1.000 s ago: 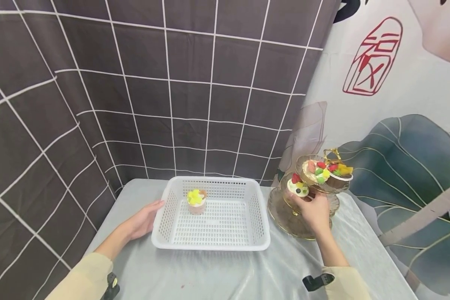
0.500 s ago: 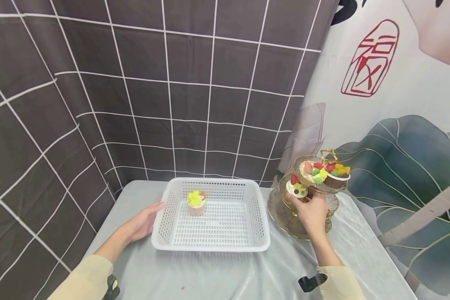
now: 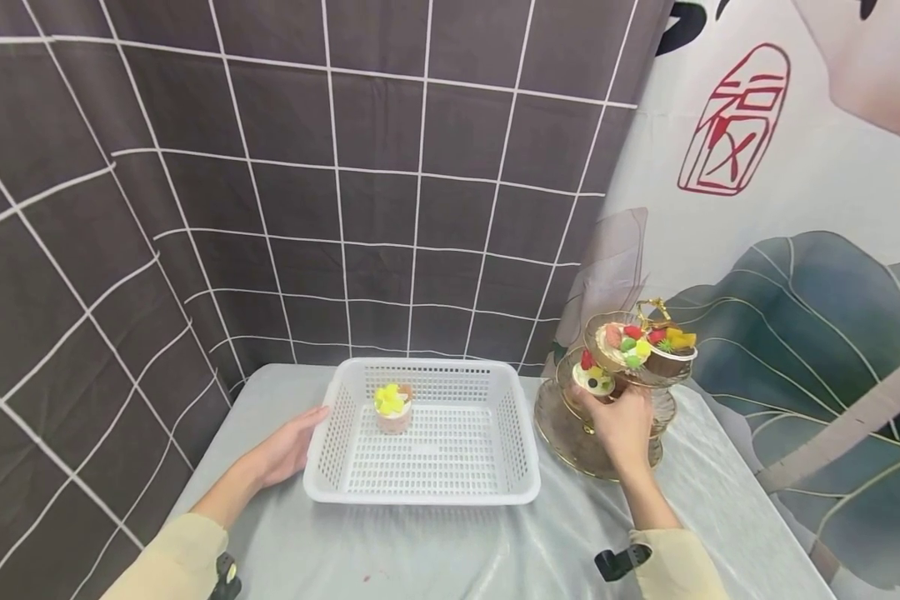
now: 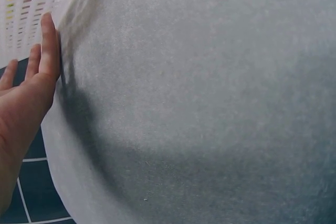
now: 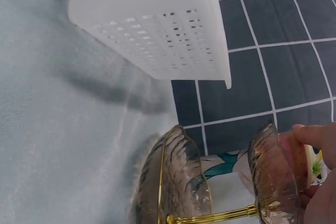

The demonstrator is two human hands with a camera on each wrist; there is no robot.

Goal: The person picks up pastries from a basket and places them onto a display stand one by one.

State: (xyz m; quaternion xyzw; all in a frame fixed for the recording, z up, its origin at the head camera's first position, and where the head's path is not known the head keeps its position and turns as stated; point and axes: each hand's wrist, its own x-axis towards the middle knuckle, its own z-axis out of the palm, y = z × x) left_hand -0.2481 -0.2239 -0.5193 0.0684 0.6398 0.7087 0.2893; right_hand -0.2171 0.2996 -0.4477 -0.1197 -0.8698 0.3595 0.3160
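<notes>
My right hand (image 3: 626, 425) reaches in under the top tier of a three-tier glass stand (image 3: 564, 437). Its thumb and fingers grip a toy cupcake (image 3: 592, 380) with white cream and a strawberry, at the middle tier. In the right wrist view the cupcake's pinkish cup (image 5: 295, 156) shows behind the glass dish, the hand partly off the edge. My left hand (image 3: 288, 446) has its fingers extended against the left side of a white plastic basket (image 3: 420, 497). A cupcake with yellow topping (image 3: 393, 408) stands upright inside the basket, toward its left.
Two more fruit-topped desserts sit on the stand's top tier, a cream one (image 3: 624, 343) and a dark-cupped one (image 3: 671, 354). A gold handle (image 3: 654, 313) rises above them. Grey cloth covers the table (image 3: 420, 550); dark gridded fabric (image 3: 375, 200) hangs behind.
The head view has shifted slightly. Both hands keep their places, the left at the basket and the right on the cupcake.
</notes>
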